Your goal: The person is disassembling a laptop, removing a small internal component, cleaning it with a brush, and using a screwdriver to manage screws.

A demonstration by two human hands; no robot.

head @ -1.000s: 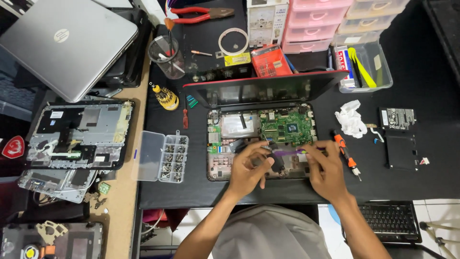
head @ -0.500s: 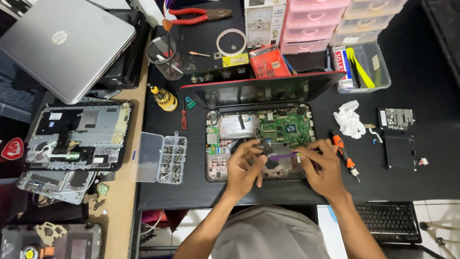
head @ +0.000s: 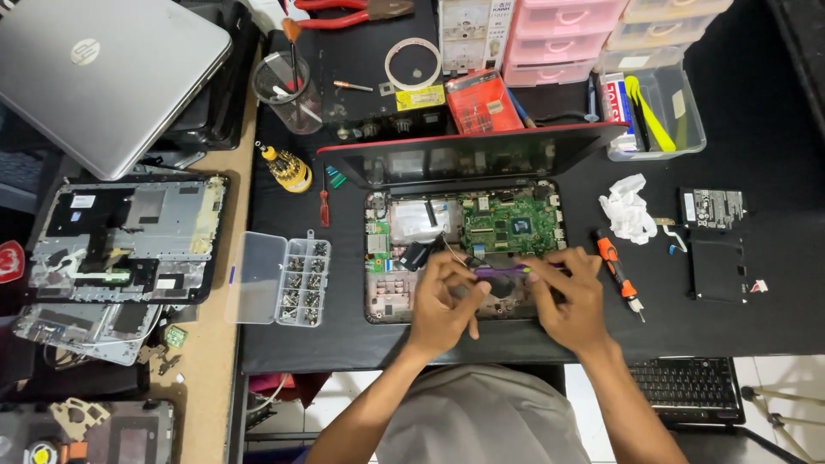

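Observation:
An opened red laptop lies on the black mat with its green circuit board exposed. My left hand rests over the lower middle of the laptop base, fingers curled near a small black part. My right hand is beside it, and a thin purple tool spans between the fingertips of both hands, pointing into the base. The area under my palms is hidden.
An orange-handled screwdriver lies right of the laptop, near crumpled tissue and a black battery. A clear screw box sits left. A dismantled laptop frame, silver laptop, pink drawers and keyboard surround.
Both hands shifted slightly up over the laptop base, still on the purple tool. Nothing else on the mat moved.

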